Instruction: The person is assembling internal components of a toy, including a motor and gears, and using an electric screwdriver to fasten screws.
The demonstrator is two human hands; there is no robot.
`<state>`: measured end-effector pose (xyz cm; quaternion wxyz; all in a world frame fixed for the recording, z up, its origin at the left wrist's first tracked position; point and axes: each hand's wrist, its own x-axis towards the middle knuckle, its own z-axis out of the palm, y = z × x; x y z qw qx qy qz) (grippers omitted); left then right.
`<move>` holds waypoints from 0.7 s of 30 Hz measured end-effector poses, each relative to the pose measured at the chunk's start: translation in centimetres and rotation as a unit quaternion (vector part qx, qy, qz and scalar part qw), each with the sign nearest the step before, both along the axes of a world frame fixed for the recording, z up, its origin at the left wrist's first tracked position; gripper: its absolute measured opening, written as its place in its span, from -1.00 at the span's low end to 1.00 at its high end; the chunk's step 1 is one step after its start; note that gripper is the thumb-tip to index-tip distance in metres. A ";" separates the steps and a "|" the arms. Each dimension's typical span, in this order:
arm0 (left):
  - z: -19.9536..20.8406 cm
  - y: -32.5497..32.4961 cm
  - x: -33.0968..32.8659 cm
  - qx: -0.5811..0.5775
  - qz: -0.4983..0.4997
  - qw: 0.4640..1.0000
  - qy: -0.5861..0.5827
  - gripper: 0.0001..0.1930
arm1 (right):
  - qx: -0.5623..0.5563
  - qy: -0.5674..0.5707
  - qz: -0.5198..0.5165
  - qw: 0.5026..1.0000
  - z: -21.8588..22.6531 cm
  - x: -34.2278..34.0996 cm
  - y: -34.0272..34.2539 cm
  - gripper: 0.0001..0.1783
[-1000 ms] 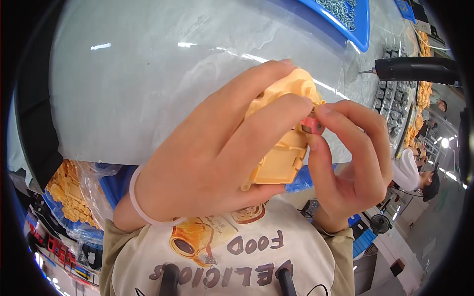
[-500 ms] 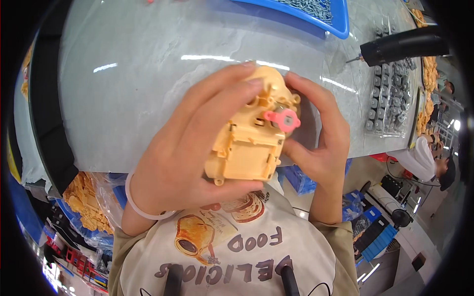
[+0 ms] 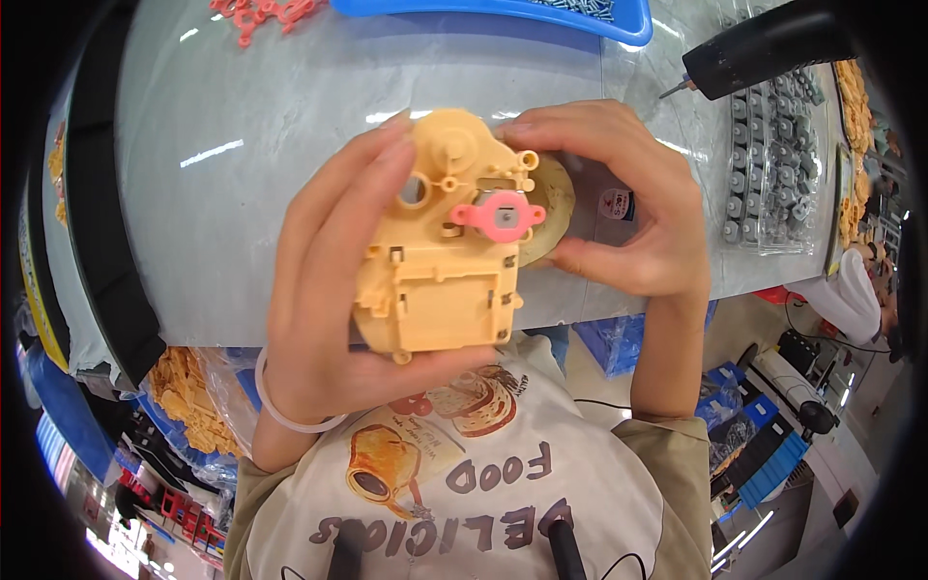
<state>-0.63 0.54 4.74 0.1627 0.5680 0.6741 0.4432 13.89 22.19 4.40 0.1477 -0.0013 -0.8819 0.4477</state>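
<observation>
A yellow plastic housing (image 3: 440, 290) is held up over the table, its open-featured face toward me, with a recessed rectangular bay in its lower part. A pink bracket (image 3: 507, 217) sits over a small metal motor at its right side. My left hand (image 3: 333, 261) grips the left side, fingers at the upper edge and thumb along the bottom. Round the right edge curves my right hand (image 3: 628, 208), fingertips at the upper corner and thumb lower down. Between them shows a pale yellow rounded piece (image 3: 556, 208); whether it belongs to the housing, I cannot tell.
A blue tray (image 3: 633, 29) of screws stands at the far edge, with pink brackets (image 3: 266, 14) left of it. A black electric screwdriver (image 3: 764, 53) hangs at upper right. Small grey motors (image 3: 764, 164) fill a clear tray. Yellow parts (image 3: 193, 396) lie bagged at lower left.
The housing has moved left with my left hand and turned to face me more squarely. My right hand has shifted slightly right, and the pale rounded piece has come into view.
</observation>
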 end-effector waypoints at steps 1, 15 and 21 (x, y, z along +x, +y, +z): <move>0.1 -0.1 0.0 -0.003 -0.001 1.000 0.001 0.16 | -0.003 0.001 -0.001 1.000 0.0 0.1 0.1 -0.30; 0.2 0.1 1.6 -0.048 0.024 0.998 0.023 0.15 | -0.003 -0.016 -0.015 1.000 -0.1 0.0 -0.4 -0.28; 0.6 0.0 2.2 -0.042 0.054 0.996 0.049 0.12 | 0.017 -0.006 -0.034 0.999 0.1 0.2 -1.0 -0.26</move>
